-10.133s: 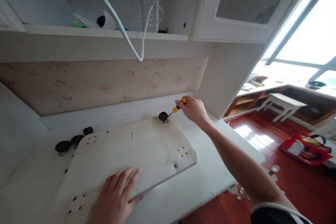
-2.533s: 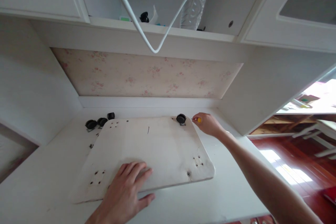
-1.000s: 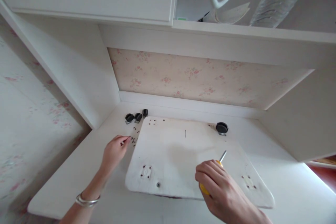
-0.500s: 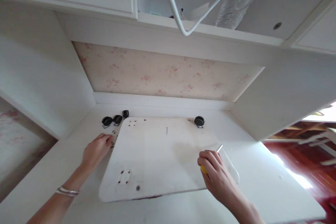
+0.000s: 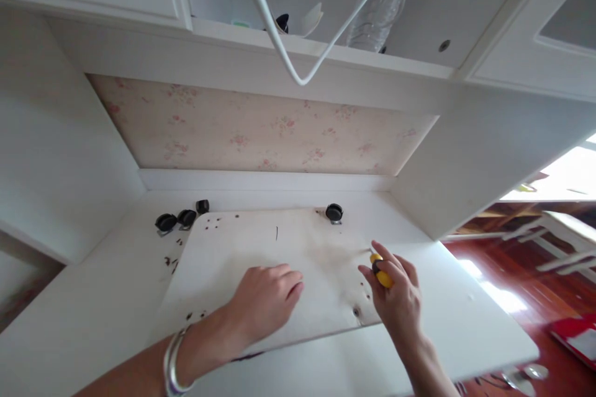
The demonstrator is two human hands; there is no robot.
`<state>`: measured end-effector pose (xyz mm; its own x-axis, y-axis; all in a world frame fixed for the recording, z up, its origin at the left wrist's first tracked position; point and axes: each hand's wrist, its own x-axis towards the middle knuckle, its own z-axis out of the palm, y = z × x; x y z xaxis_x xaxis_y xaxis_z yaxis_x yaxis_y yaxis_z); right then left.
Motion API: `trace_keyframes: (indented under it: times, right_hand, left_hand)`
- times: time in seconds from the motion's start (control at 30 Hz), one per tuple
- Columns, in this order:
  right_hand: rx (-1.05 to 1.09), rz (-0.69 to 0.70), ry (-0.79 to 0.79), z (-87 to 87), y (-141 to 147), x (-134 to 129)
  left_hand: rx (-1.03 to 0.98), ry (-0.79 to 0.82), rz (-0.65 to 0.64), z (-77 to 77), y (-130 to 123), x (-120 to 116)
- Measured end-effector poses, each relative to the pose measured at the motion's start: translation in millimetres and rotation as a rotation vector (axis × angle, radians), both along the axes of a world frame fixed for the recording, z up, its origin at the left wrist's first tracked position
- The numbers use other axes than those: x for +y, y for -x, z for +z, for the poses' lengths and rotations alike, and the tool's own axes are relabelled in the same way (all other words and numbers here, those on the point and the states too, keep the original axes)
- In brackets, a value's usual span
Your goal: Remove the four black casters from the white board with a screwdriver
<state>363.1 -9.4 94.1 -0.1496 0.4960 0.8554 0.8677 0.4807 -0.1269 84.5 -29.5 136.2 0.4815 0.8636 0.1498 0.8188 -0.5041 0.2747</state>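
Observation:
A white board [image 5: 288, 242] with rounded corners and screw holes lies on the white desk [image 5: 456, 298]. Over its front middle is my left hand [image 5: 272, 298], closed, with a silver bangle on the wrist; what its fingers hold, if anything, is hidden. My right hand [image 5: 395, 279] grips a yellow and black screwdriver [image 5: 382, 272] above the board's right part, its thin tip pointing left. One black caster [image 5: 334, 213] sits at the board's back right. Several more casters [image 5: 186, 218] stand off its back left corner, and small dark screws [image 5: 171, 260] are scattered beside the left edge.
Above the desk hangs an open shelf [image 5: 326, 49] with a clear plastic bottle [image 5: 377, 6]. A white cable [image 5: 302, 79] loops down in front of it. Side panels [image 5: 419, 186] border the desk. To the right are a red-brown floor and a white stool [image 5: 568, 232].
My left hand has moved right, from the screws to over the board. My right hand has turned, showing more of the screwdriver handle. The whole view has shifted to the right.

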Motion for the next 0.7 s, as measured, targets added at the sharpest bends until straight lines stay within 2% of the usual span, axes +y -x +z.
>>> trace_keyframes:
  times: [0.13, 0.23, 0.3, 0.47, 0.57, 0.7]
  right_hand:
    - [0.208, -0.129, -0.015, 2.3, -7, 1]
    - [0.505, -0.336, 0.126, 6.7, -4, 3]
    - [0.720, -0.368, 0.238, 6.6, -3, 7]
    - [1.048, -0.214, 0.368, -5.9, -13, 21]
    - [1.169, -0.103, 0.405, -12.2, -20, 29]
    - [1.281, 0.051, 0.548, -14.5, -26, 35]
  left_hand:
    - [0.050, 0.012, -0.090, -4.8, -55, 27]
    - [0.053, 0.027, -0.062, -8.7, -81, 55]
    - [0.052, 0.019, -0.023, -11.4, -94, 72]
    - [0.046, 0.003, 0.040, -19.6, -115, 101]
    - [0.046, 0.002, 0.064, -24.2, -122, 108]
    - [0.047, 0.000, 0.112, -28.5, -123, 114]
